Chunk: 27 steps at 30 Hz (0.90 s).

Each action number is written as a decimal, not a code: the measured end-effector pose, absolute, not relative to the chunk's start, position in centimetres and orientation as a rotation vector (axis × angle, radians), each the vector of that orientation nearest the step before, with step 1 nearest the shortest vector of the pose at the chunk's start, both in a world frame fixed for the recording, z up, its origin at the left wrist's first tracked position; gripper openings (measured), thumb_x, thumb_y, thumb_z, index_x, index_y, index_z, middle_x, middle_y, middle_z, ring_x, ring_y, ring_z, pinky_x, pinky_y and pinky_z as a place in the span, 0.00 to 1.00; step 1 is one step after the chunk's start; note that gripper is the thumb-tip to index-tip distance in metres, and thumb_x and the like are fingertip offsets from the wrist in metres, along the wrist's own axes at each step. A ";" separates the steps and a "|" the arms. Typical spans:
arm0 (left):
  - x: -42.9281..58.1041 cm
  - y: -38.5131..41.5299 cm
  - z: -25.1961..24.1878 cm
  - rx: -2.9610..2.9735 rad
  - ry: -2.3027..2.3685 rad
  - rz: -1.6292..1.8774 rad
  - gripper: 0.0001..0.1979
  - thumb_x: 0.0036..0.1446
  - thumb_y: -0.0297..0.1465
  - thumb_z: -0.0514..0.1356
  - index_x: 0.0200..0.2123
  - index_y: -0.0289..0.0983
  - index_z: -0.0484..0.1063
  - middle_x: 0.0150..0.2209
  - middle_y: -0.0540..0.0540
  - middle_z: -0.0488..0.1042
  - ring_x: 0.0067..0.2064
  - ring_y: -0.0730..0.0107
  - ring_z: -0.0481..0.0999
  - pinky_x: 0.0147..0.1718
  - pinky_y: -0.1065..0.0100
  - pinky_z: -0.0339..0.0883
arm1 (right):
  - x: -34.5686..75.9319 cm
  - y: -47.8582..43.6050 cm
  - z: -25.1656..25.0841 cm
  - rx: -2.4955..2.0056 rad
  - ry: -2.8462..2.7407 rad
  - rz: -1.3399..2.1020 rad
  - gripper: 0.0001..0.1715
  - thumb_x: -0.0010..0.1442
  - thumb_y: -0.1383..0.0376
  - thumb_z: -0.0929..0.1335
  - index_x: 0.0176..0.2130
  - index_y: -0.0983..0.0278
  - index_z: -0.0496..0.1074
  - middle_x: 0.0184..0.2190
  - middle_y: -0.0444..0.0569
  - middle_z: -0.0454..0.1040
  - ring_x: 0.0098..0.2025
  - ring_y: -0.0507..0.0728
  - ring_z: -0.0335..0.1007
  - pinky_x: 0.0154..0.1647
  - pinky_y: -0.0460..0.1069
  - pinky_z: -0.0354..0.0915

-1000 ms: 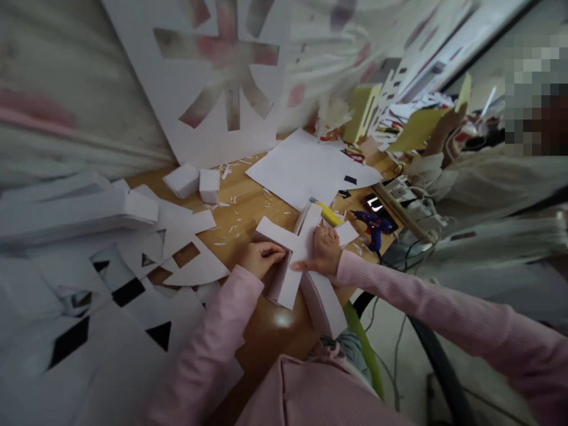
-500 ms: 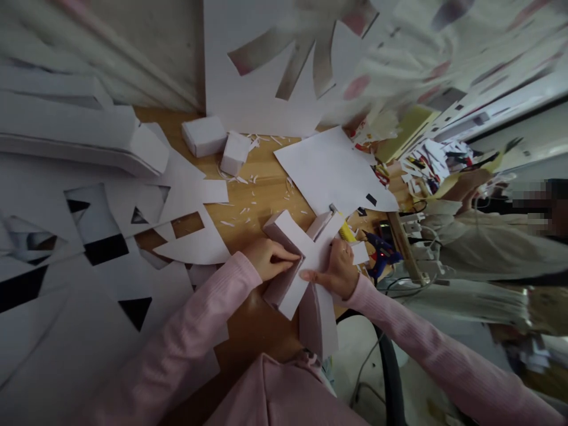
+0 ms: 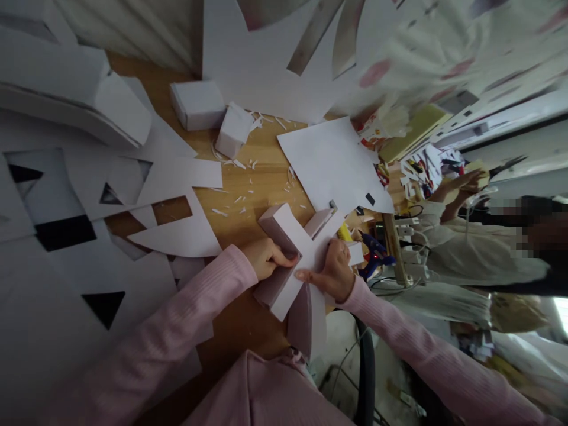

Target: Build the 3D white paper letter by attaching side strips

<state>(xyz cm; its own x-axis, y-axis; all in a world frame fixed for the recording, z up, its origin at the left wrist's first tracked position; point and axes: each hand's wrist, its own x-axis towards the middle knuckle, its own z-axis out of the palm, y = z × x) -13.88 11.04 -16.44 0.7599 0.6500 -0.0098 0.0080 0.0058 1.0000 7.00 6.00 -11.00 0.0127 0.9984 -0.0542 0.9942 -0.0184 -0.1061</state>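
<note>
A white cross-shaped foam-board piece [image 3: 290,251] with raised side walls lies on the wooden table [image 3: 261,171] in front of me. My left hand [image 3: 267,258] is closed on its left inner corner, fingers curled against the wall. My right hand [image 3: 332,271] presses on the piece's right side, index finger stretched toward the centre, other fingers curled over the board. Both sleeves are pink.
White board offcuts with cut-out holes [image 3: 133,195] cover the left of the table. Two small white blocks [image 3: 197,105] sit at the back. A white sheet [image 3: 335,163], a blue glue gun [image 3: 375,254] and a power strip [image 3: 394,248] lie right. Another person [image 3: 465,236] stands at right.
The camera has tilted and moved closer, so the table fills more of the view. My hands stay on the cross piece, with its left arm tipped up a little.
</note>
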 end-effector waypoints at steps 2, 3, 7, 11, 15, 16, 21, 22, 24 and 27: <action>-13.9 11.0 -16.3 1.492 0.576 0.497 0.17 0.54 0.20 0.55 0.39 0.41 0.80 0.41 0.46 0.81 0.44 0.68 0.78 0.47 0.70 0.67 | 7.0 6.0 -11.0 -2.208 -2.165 0.191 0.57 0.28 0.21 0.60 0.38 0.64 0.59 0.35 0.54 0.62 0.41 0.68 0.62 0.45 0.65 0.59; -13.9 11.0 -16.3 1.489 0.581 0.473 0.16 0.56 0.21 0.55 0.40 0.40 0.80 0.42 0.46 0.81 0.44 0.68 0.78 0.47 0.69 0.67 | 7.0 6.0 -11.1 -2.209 -2.163 0.201 0.57 0.28 0.21 0.60 0.38 0.64 0.59 0.34 0.54 0.62 0.41 0.68 0.62 0.44 0.65 0.59; -13.8 11.1 -16.7 1.468 0.588 0.399 0.18 0.55 0.19 0.53 0.42 0.40 0.79 0.46 0.47 0.79 0.49 0.68 0.76 0.52 0.68 0.64 | 7.1 6.1 -11.1 -2.218 -2.158 0.231 0.57 0.27 0.22 0.61 0.37 0.64 0.59 0.33 0.53 0.61 0.39 0.68 0.61 0.43 0.65 0.59; -13.9 11.3 -16.7 1.459 0.596 0.370 0.19 0.55 0.19 0.52 0.44 0.37 0.78 0.48 0.45 0.78 0.52 0.67 0.74 0.54 0.67 0.62 | 7.2 6.1 -11.0 -2.223 -2.153 0.229 0.57 0.26 0.21 0.60 0.36 0.63 0.57 0.33 0.51 0.59 0.39 0.68 0.61 0.42 0.65 0.60; -14.1 11.2 -15.9 1.472 0.616 0.349 0.22 0.53 0.16 0.51 0.44 0.37 0.78 0.45 0.45 0.80 0.47 0.69 0.75 0.51 0.68 0.64 | 7.2 6.1 -11.0 -2.219 -2.152 0.215 0.55 0.27 0.21 0.58 0.35 0.62 0.56 0.32 0.49 0.58 0.39 0.66 0.61 0.42 0.65 0.61; -14.1 11.2 -15.8 1.476 0.622 0.344 0.23 0.52 0.15 0.51 0.44 0.38 0.78 0.44 0.45 0.80 0.45 0.69 0.76 0.50 0.69 0.65 | 7.2 6.1 -11.0 -2.221 -2.150 0.210 0.55 0.27 0.20 0.58 0.35 0.62 0.55 0.32 0.49 0.58 0.39 0.67 0.61 0.42 0.66 0.61; -14.3 11.1 -15.7 1.518 0.617 0.323 0.25 0.52 0.16 0.51 0.46 0.42 0.77 0.40 0.48 0.80 0.38 0.72 0.75 0.41 0.72 0.67 | 7.2 6.1 -11.0 -2.218 -2.151 0.184 0.54 0.26 0.21 0.60 0.34 0.61 0.54 0.32 0.49 0.58 0.38 0.67 0.62 0.41 0.66 0.62; -14.4 11.1 -15.8 1.530 0.610 0.319 0.25 0.51 0.16 0.51 0.47 0.42 0.77 0.40 0.48 0.80 0.37 0.72 0.74 0.40 0.73 0.66 | 7.2 6.1 -11.0 -2.215 -2.151 0.178 0.54 0.25 0.21 0.61 0.34 0.61 0.55 0.32 0.48 0.58 0.38 0.66 0.62 0.41 0.65 0.62; -14.6 11.1 -15.8 1.554 0.601 0.312 0.26 0.50 0.17 0.53 0.48 0.43 0.76 0.40 0.50 0.80 0.36 0.72 0.74 0.37 0.74 0.65 | 7.2 6.1 -11.1 -2.212 -2.148 0.170 0.54 0.25 0.22 0.62 0.34 0.60 0.55 0.32 0.48 0.58 0.38 0.66 0.62 0.41 0.65 0.62; -14.8 11.1 -15.7 1.581 0.591 0.300 0.29 0.45 0.17 0.55 0.50 0.43 0.74 0.38 0.51 0.79 0.32 0.75 0.71 0.31 0.76 0.62 | 7.3 6.1 -11.2 -2.216 -2.142 0.172 0.54 0.24 0.23 0.63 0.35 0.61 0.56 0.32 0.48 0.59 0.39 0.66 0.62 0.42 0.64 0.61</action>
